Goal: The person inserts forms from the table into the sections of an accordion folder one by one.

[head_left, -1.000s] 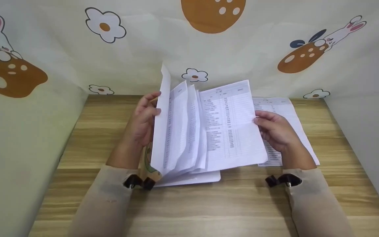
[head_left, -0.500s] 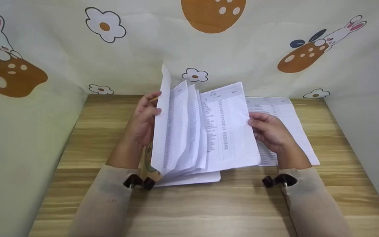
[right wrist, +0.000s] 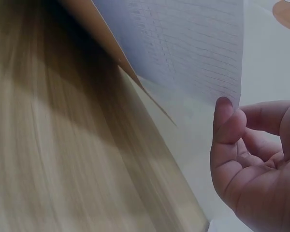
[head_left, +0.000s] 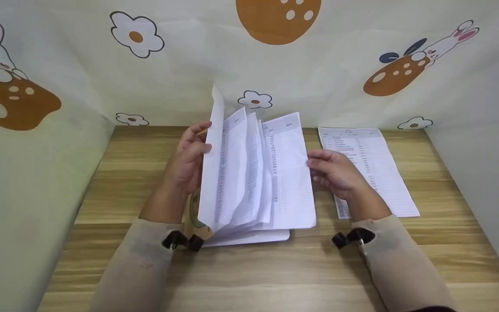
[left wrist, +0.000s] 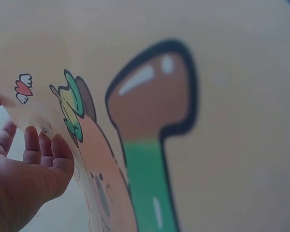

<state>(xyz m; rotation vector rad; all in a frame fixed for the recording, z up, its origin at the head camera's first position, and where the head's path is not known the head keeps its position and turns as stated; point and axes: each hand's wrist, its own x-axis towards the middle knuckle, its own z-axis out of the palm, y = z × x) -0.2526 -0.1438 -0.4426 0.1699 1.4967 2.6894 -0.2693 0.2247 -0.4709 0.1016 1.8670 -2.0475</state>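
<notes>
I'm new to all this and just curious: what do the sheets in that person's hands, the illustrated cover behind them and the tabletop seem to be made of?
The sheets look like thin white printer paper: they curl, fan apart and carry printed tables. The illustrated cover seems a smooth, stiffer card or plastic folder, tan with a cartoon print; which of the two is unclear. The tabletop shows light wood grain with a flat matte look, possibly laminate.
</notes>
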